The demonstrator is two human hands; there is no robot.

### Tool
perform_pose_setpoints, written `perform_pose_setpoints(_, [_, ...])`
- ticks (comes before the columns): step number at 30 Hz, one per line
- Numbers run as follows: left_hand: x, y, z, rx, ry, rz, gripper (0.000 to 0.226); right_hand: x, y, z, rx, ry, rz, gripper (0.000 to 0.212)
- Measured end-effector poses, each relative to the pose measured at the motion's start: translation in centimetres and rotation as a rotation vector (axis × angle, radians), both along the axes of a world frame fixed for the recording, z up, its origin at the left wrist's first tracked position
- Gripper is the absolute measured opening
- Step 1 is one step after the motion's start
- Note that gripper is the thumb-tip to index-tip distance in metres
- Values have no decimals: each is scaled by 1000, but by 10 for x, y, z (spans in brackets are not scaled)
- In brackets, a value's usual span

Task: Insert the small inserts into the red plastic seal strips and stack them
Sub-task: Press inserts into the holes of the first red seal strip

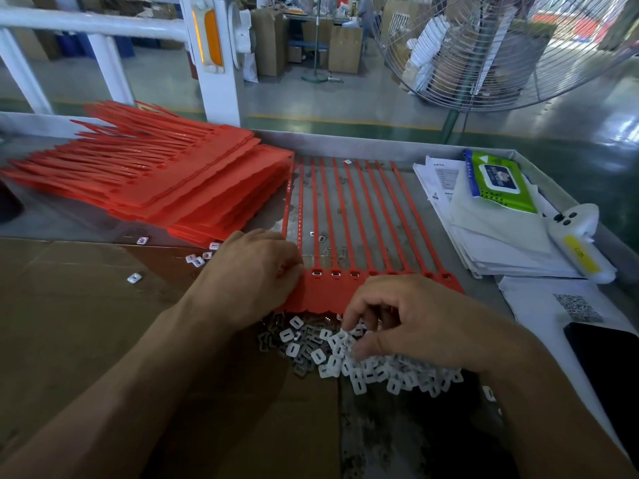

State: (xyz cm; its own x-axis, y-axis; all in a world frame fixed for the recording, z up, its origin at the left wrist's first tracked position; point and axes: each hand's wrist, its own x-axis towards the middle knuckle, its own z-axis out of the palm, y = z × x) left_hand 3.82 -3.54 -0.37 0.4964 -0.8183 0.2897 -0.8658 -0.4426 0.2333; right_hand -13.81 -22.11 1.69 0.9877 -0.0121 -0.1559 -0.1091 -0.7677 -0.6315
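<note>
A red seal strip sheet (pixel 345 219) lies flat on the metal table, its several tails pointing away from me. Three sockets (pixel 335 273) near its left end hold small inserts. My left hand (pixel 249 274) has its fingers curled at the sheet's left corner, pressing there. My right hand (pixel 404 319) hovers over a pile of small white and grey inserts (pixel 363 361), fingertips curled and pinching among them. A tall stack of red seal strips (pixel 155 178) lies at the back left.
A flattened cardboard sheet (pixel 86 323) covers the table's near left, with a few stray inserts (pixel 200 259) on it. Papers (pixel 498 236), a green wipes pack (pixel 498 183), a white device (pixel 577 243) and a black phone (pixel 608 368) lie right. A large fan (pixel 501 50) stands behind.
</note>
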Motion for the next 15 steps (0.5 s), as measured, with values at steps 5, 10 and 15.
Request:
perform_pose_setpoints(5, [-5, -3, -1, -99, 33, -5, 19, 2, 5, -4, -52, 4, 27, 22])
perform_pose_setpoints(10, [-12, -5, 1, -138, 51, -73, 17, 2, 5, -3, 6, -65, -23, 6])
perform_pose_setpoints(15, [-18, -6, 6, -263, 151, -164, 12, 10, 7, -11, 192, -240, -223, 7])
